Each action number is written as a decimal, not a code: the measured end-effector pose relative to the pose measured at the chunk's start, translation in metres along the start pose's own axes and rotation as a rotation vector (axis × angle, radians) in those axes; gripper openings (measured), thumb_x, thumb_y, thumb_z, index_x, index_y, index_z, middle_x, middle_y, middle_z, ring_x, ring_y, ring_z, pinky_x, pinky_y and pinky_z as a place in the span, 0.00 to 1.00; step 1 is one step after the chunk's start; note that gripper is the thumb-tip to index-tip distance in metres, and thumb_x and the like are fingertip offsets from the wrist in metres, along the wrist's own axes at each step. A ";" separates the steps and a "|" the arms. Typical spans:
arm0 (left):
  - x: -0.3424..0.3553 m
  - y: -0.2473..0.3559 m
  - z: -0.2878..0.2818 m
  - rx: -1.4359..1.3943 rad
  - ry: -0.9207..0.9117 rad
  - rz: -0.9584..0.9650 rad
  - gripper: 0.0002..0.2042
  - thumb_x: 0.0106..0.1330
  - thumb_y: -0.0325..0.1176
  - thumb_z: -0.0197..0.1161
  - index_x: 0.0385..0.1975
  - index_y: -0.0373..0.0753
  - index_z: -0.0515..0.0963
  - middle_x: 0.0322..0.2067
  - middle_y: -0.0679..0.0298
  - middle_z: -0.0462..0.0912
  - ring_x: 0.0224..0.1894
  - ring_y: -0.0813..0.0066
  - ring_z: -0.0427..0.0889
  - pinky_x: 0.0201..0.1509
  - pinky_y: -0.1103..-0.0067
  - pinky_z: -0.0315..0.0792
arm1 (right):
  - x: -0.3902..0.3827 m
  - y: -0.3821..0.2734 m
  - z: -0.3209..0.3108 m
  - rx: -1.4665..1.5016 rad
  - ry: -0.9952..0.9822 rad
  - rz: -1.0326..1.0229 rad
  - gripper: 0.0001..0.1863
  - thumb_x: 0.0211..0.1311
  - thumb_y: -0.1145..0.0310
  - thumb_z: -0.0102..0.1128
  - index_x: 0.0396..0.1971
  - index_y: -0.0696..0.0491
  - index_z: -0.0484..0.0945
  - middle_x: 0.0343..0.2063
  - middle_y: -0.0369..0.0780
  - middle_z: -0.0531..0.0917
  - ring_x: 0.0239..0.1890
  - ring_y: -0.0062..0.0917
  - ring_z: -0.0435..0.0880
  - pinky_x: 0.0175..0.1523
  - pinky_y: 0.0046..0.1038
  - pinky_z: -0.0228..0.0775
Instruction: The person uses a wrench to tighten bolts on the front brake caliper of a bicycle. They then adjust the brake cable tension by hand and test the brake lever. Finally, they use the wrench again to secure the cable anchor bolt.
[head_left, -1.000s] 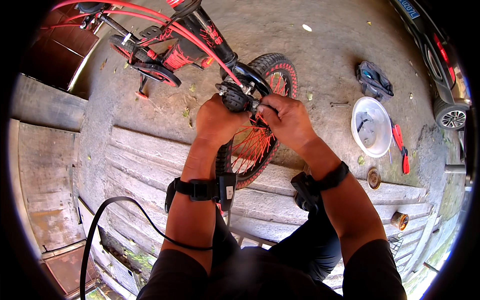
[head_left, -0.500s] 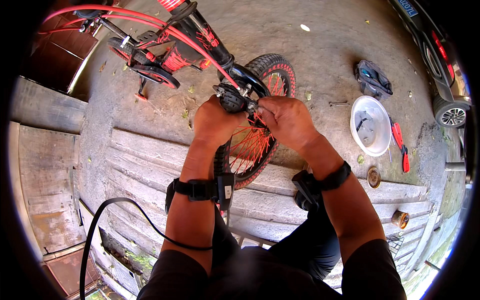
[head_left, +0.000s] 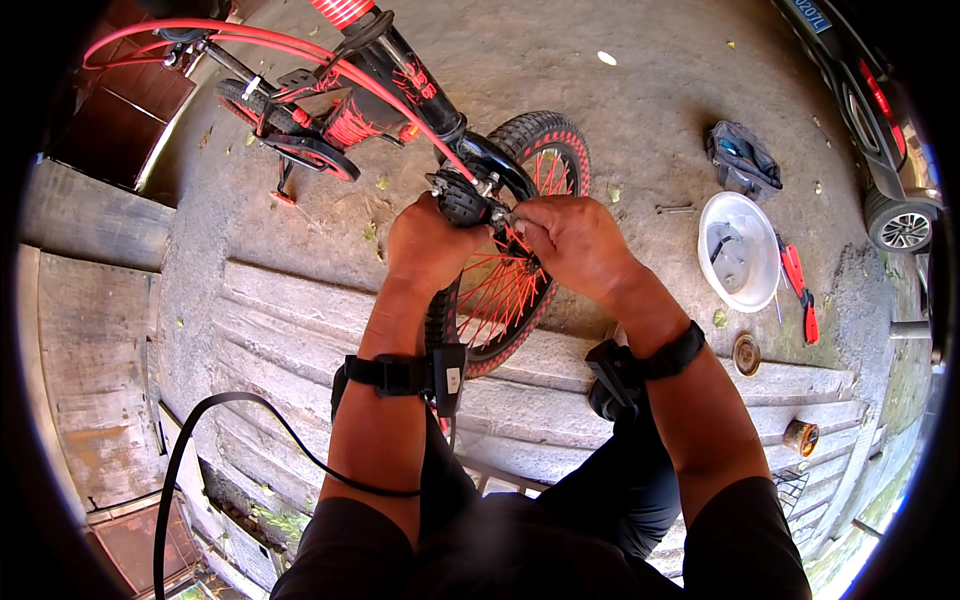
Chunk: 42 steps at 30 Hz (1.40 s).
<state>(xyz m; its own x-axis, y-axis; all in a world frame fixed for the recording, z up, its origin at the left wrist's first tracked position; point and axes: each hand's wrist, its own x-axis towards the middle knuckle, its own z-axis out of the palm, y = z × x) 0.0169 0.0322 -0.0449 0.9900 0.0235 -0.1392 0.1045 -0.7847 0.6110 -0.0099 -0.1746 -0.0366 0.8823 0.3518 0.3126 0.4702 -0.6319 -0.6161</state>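
Your left hand (head_left: 432,243) grasps the ribbed black component (head_left: 462,203) at the left edge of the front wheel (head_left: 541,128), which runs away from you, slanting right. Your right hand (head_left: 577,243), over the wheel's right side, bunches its fingers just beside the component; what they pinch cannot be told.

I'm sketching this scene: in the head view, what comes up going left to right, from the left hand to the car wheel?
Left hand → right hand → metal wrench → white basin → red-handled tool → car wheel.
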 end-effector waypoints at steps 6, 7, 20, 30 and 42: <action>-0.001 -0.001 -0.001 -0.011 0.012 0.021 0.26 0.43 0.48 0.75 0.37 0.33 0.82 0.34 0.46 0.87 0.40 0.50 0.87 0.46 0.63 0.79 | 0.006 -0.001 -0.018 0.162 -0.148 0.116 0.07 0.63 0.69 0.59 0.36 0.56 0.83 0.27 0.44 0.83 0.29 0.34 0.82 0.36 0.31 0.73; -0.002 -0.001 -0.001 -0.023 0.011 0.025 0.26 0.43 0.48 0.75 0.37 0.33 0.82 0.33 0.46 0.87 0.40 0.50 0.87 0.46 0.63 0.79 | 0.008 -0.001 -0.020 0.183 -0.179 0.141 0.08 0.64 0.69 0.59 0.36 0.56 0.83 0.26 0.42 0.84 0.28 0.31 0.82 0.36 0.30 0.73; -0.004 0.005 -0.004 0.009 -0.024 0.005 0.26 0.44 0.49 0.75 0.37 0.35 0.83 0.33 0.47 0.87 0.40 0.50 0.87 0.44 0.64 0.80 | 0.002 -0.011 -0.017 1.296 -0.230 0.785 0.09 0.69 0.67 0.60 0.39 0.58 0.79 0.19 0.27 0.68 0.16 0.10 0.60 0.19 0.17 0.47; 0.000 -0.009 0.004 -0.048 0.021 0.098 0.27 0.45 0.49 0.73 0.38 0.30 0.80 0.33 0.45 0.86 0.40 0.49 0.87 0.45 0.62 0.79 | -0.008 -0.019 -0.006 1.464 -0.118 0.810 0.09 0.68 0.67 0.60 0.39 0.58 0.81 0.18 0.28 0.70 0.15 0.12 0.63 0.19 0.19 0.51; -0.049 0.018 -0.003 -0.124 0.510 0.611 0.12 0.56 0.28 0.72 0.39 0.38 0.79 0.28 0.56 0.81 0.29 0.54 0.82 0.33 0.67 0.77 | -0.003 -0.031 -0.013 1.296 -0.056 0.815 0.10 0.70 0.66 0.58 0.35 0.59 0.79 0.17 0.28 0.69 0.13 0.11 0.60 0.17 0.17 0.50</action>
<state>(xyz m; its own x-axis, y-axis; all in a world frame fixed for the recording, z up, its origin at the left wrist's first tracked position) -0.0296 0.0187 -0.0241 0.7938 -0.0847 0.6023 -0.4896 -0.6764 0.5502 -0.0267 -0.1646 -0.0089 0.8682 0.2624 -0.4212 -0.4923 0.3481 -0.7978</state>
